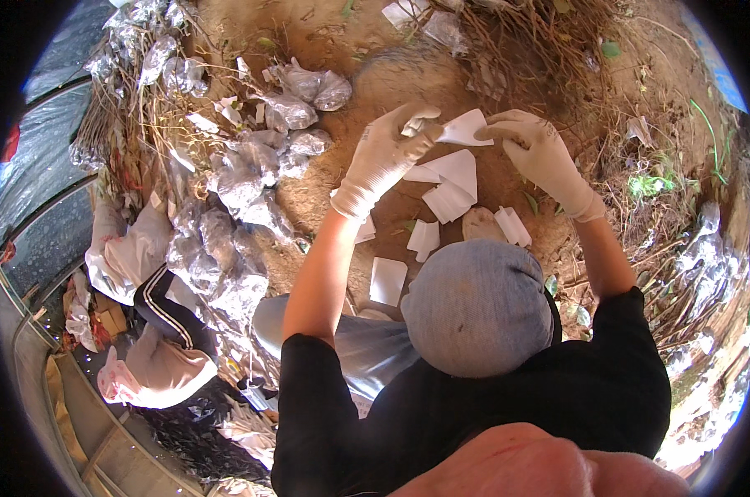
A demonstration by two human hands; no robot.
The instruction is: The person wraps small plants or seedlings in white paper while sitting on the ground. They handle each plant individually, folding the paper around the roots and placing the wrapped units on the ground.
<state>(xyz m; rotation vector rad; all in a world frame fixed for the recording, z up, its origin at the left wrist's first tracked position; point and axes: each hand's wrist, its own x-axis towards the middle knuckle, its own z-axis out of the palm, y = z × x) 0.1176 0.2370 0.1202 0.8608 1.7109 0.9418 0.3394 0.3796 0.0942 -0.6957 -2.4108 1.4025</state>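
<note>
My left hand, in a whitish knit glove, is raised over the soil with its fingers curled at the left corner of a white paper piece. At that paper's right edge are the fingertips of my right hand, gloved likewise; whether they press on it I cannot tell. Just below the hands lies a larger folded white sheet on the ground. Smaller folded white papers lie nearer my bent, denim-covered knee. A flat white paper rests left of the knee.
Clear plastic-wrapped bundles are heaped on the left, beside bundled bare stems. More thin brown branches lie at the top. Cloth and bags lie at lower left near a plastic-covered frame. Plant litter covers the right side.
</note>
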